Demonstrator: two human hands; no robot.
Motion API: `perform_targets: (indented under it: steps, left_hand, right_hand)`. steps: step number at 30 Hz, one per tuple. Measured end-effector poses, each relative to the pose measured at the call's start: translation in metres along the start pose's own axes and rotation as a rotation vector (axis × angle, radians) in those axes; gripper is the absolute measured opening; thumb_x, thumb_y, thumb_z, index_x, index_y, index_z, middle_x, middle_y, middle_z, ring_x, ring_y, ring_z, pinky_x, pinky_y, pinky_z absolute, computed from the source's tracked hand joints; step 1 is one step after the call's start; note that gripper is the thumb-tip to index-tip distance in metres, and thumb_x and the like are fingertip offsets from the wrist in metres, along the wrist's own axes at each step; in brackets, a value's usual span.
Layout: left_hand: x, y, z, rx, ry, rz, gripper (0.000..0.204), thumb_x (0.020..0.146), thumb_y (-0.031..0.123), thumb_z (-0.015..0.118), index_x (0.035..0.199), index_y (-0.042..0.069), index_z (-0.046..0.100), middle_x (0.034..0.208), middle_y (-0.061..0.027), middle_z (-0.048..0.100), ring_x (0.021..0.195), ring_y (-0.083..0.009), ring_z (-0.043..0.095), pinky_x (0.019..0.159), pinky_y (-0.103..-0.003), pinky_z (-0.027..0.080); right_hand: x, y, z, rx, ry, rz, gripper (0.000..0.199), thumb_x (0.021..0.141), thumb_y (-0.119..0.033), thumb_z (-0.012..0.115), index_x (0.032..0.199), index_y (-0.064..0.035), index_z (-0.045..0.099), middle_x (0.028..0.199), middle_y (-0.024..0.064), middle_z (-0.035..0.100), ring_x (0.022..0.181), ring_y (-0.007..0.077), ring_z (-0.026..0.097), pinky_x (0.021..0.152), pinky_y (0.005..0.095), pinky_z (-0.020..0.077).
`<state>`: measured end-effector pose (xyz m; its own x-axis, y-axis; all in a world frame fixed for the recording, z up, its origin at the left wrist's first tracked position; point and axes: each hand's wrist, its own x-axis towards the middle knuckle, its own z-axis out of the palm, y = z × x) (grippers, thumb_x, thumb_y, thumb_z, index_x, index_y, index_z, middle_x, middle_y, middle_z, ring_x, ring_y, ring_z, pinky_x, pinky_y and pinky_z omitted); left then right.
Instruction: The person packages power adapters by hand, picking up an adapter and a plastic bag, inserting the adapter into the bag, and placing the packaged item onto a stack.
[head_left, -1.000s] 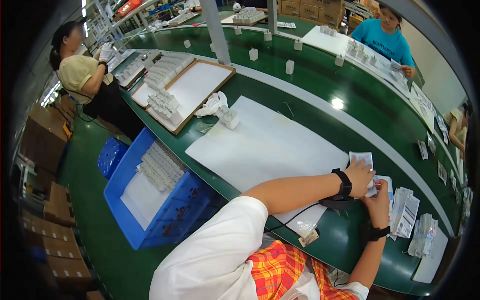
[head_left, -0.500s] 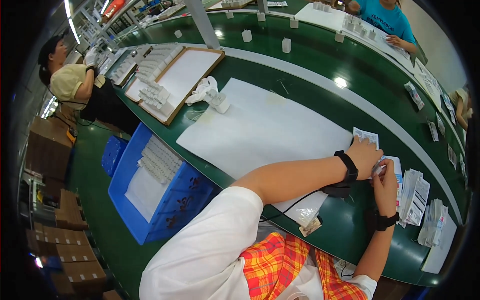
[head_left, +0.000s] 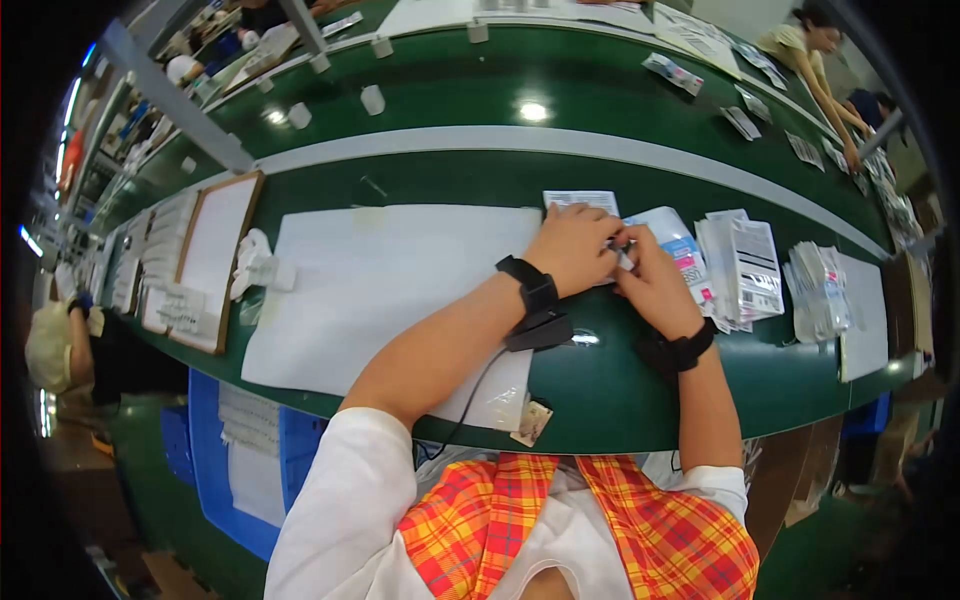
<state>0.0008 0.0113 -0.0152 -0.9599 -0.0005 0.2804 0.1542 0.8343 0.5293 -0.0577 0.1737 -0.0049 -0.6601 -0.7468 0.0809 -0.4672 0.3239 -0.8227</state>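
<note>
My left hand (head_left: 573, 252) lies with bent fingers over the near part of a printed white card (head_left: 582, 198) on the green table. Right beside it, my right hand (head_left: 655, 290) is closed, thumb and fingertips pinching a small whitish-grey piece (head_left: 625, 258). The left fingertips meet that piece too, and their grip is partly hidden. A white pouch with blue and pink print (head_left: 683, 250) lies just behind my right hand. A stack of printed packets (head_left: 755, 270) sits to its right, and another bundle of clear packets (head_left: 820, 295) farther right.
A large white sheet (head_left: 390, 290) covers the table on my left. Beyond it are a white glove (head_left: 250, 262) and a wooden-edged tray (head_left: 222, 235) with white parts. A blue crate (head_left: 210, 450) stands below the table's left side. Past a pale rail (head_left: 480, 143), small white blocks and packets lie on a green surface.
The view has swung to the right, so the table now lies straighter before me. Both hands remain together beside the card, the small piece still between them.
</note>
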Motion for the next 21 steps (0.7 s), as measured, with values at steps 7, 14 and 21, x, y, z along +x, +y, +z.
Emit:
perform_targets:
  steps: [7, 14, 21]
  left_hand:
    - [0.001, -0.008, -0.003, 0.017, 0.246, 0.042, 0.028, 0.072, 0.006, 0.062, 0.1, 0.004, 0.06, 0.107, -0.0139, 0.061, 0.108, -0.031, 0.054, 0.094, -0.042, 0.043]
    - [0.008, 0.006, -0.027, 0.198, 0.16, -0.084, 0.03, 0.068, 0.01, 0.067, 0.097, 0.003, 0.06, 0.107, -0.0141, 0.061, 0.104, -0.031, 0.054, 0.09, -0.041, 0.044]
    - [0.01, 0.002, -0.027, 0.165, 0.14, -0.021, 0.027, 0.071, 0.013, 0.068, 0.096, 0.002, 0.061, 0.107, -0.0157, 0.061, 0.101, -0.0324, 0.055, 0.089, -0.041, 0.044]
  right_hand:
    - [0.0, -0.011, -0.002, -0.109, 0.009, 0.011, 0.038, 0.079, -0.001, 0.058, 0.114, -0.0049, 0.043, 0.07, 0.0067, 0.044, 0.063, 0.0187, 0.051, 0.058, 0.0319, 0.0414]
    - [-0.006, -0.017, -0.002, -0.059, 0.014, -0.018, 0.042, 0.08, -0.001, 0.058, 0.117, -0.0049, 0.039, 0.071, 0.0067, 0.043, 0.062, 0.0189, 0.046, 0.058, 0.0317, 0.0389]
    - [-0.009, -0.025, 0.004, -0.065, -0.099, -0.12, 0.042, 0.081, -0.001, 0.055, 0.119, -0.0062, 0.038, 0.073, 0.0053, 0.041, 0.064, 0.0177, 0.046, 0.059, 0.0304, 0.0383]
